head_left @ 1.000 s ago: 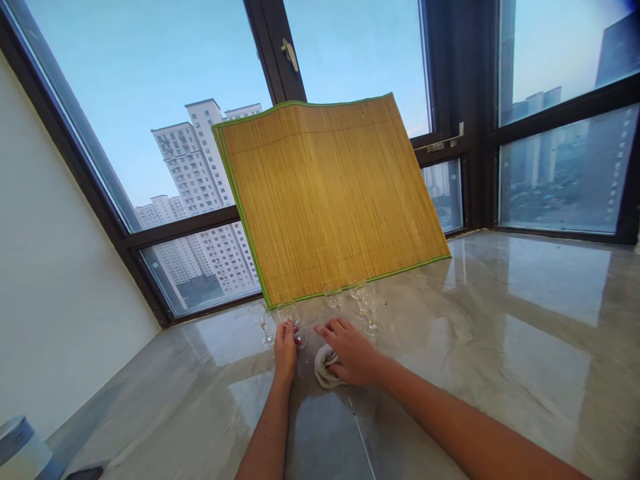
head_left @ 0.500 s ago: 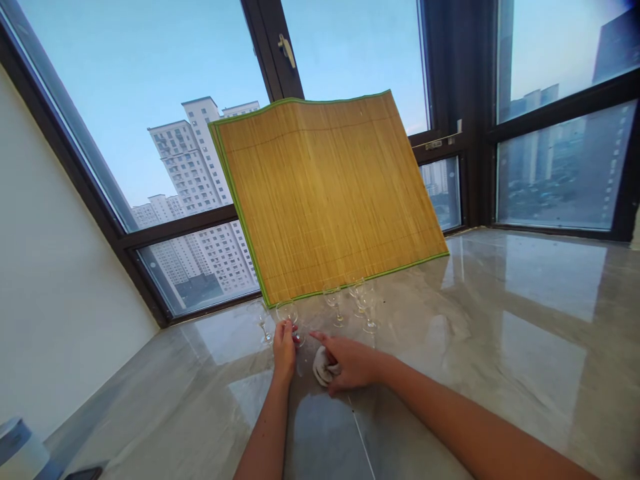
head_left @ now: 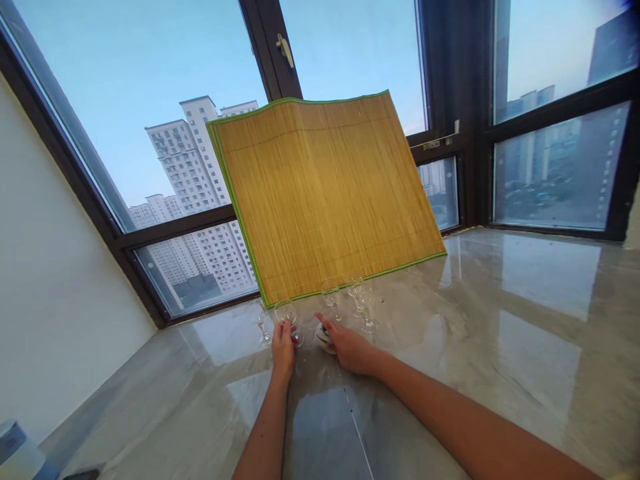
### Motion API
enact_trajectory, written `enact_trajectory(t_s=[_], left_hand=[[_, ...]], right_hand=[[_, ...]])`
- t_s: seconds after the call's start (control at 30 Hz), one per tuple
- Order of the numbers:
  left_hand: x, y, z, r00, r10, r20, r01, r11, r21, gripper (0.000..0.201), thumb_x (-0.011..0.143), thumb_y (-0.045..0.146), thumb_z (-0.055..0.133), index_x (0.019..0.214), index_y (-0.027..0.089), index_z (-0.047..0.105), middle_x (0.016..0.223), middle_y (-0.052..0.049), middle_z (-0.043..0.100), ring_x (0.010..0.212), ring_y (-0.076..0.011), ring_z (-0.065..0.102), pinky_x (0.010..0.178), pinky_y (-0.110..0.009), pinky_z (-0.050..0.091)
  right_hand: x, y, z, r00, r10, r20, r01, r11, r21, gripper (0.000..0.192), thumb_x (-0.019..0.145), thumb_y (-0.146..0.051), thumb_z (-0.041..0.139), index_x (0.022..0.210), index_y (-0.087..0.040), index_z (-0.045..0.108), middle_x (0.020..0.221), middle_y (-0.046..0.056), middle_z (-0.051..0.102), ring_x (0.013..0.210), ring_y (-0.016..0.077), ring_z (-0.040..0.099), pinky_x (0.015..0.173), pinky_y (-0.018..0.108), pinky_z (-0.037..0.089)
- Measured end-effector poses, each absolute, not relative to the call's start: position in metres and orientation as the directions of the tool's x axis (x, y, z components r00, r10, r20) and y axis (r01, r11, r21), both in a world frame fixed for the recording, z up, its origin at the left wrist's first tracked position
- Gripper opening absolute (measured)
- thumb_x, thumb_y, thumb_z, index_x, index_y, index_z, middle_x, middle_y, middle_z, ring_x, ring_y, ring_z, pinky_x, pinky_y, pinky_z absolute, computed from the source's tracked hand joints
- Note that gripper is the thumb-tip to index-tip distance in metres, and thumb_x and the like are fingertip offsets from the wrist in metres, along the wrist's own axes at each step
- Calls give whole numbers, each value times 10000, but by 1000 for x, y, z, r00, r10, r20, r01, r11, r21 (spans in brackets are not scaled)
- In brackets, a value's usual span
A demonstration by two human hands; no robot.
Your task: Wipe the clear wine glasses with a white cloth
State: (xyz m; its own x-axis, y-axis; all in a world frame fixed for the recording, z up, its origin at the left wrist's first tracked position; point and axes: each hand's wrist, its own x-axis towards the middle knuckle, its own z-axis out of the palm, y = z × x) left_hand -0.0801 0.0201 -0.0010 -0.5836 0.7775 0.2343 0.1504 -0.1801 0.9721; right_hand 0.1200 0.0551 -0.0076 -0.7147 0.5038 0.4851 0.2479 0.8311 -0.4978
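Several clear stemmed glasses are grouped near the foot of the bamboo mat. My left hand [head_left: 283, 348] is closed around the stem of one wine glass [head_left: 285, 311], whose bowl shows above my fingers. Just left of it stands another wine glass [head_left: 263, 325]. My right hand [head_left: 349, 345] grips a bunched pale cloth [head_left: 323, 339] against the surface, with the index finger pointing forward. Beyond that hand are a wine glass [head_left: 331, 299] and, a little to the right, more glasses [head_left: 367, 310] close together.
A bamboo mat [head_left: 330, 200] with green edging leans against the dark-framed window. The glossy grey marbled surface [head_left: 475, 360] reflects the windows. A blue and white object [head_left: 19, 453] and a dark flat object [head_left: 83, 475] lie at the lower left. A white wall [head_left: 55, 267] rises on the left.
My right hand has moved forward with the cloth, away from me and toward the glasses. My left hand stays on the same glass. The view has shifted very slightly.
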Motion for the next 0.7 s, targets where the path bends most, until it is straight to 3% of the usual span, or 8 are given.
enact_trajectory(t_s=[0.2, 0.3, 0.4, 0.47, 0.57, 0.7], left_hand=[[-80, 21, -2, -580, 780, 236, 140, -190, 972, 630, 695, 758, 561, 949, 182, 581, 853, -22, 634, 520, -83, 530, 449, -208, 385], [-80, 21, -2, -580, 777, 243, 149, -192, 970, 610, 706, 749, 559, 933, 183, 578, 837, -14, 630, 524, -82, 529, 453, -205, 383], [-81, 22, -3, -581, 779, 237, 150, -183, 972, 594, 721, 739, 551, 930, 183, 572, 841, -16, 633, 533, -82, 529, 454, -200, 378], [-81, 22, -3, -579, 783, 227, 147, -174, 974, 595, 726, 739, 544, 938, 184, 570, 855, -24, 640, 539, -85, 530, 454, -200, 377], [-81, 21, -2, -582, 782, 224, 149, -169, 974, 604, 721, 748, 540, 940, 185, 569, 857, -29, 645, 535, -88, 530, 450, -203, 377], [-79, 19, 0, -585, 778, 231, 160, -168, 973, 606, 715, 752, 547, 932, 187, 578, 853, -29, 645, 543, -92, 542, 458, -208, 388]], right_hand=[[118, 51, -8, -668, 536, 515, 355, 839, -413, 929, 756, -8, 458, 1561, -94, 3, 1537, 247, 304, 1360, 286, 403, 1067, 440, 393], [118, 48, -5, -722, 534, 441, 397, 841, -367, 890, 806, -41, 441, 1568, -106, -14, 1477, 224, 428, 1309, 284, 451, 1020, 429, 418], [120, 42, 1, -753, 552, 357, 457, 830, -319, 729, 894, -105, 388, 1574, -142, 126, 1340, 174, 583, 1266, 300, 479, 1020, 447, 397], [123, 38, 2, -754, 556, 349, 471, 828, -304, 668, 938, -233, 424, 1563, -149, 202, 1356, 173, 574, 1313, 325, 430, 1054, 469, 358], [124, 34, 1, -781, 532, 327, 444, 841, -308, 850, 884, -392, 571, 1571, -128, 144, 1425, 196, 511, 1313, 328, 439, 1053, 445, 367], [122, 35, 1, -782, 542, 308, 491, 840, -231, 882, 823, -104, 519, 1578, -136, 63, 1339, 180, 585, 1162, 283, 574, 928, 373, 443]])
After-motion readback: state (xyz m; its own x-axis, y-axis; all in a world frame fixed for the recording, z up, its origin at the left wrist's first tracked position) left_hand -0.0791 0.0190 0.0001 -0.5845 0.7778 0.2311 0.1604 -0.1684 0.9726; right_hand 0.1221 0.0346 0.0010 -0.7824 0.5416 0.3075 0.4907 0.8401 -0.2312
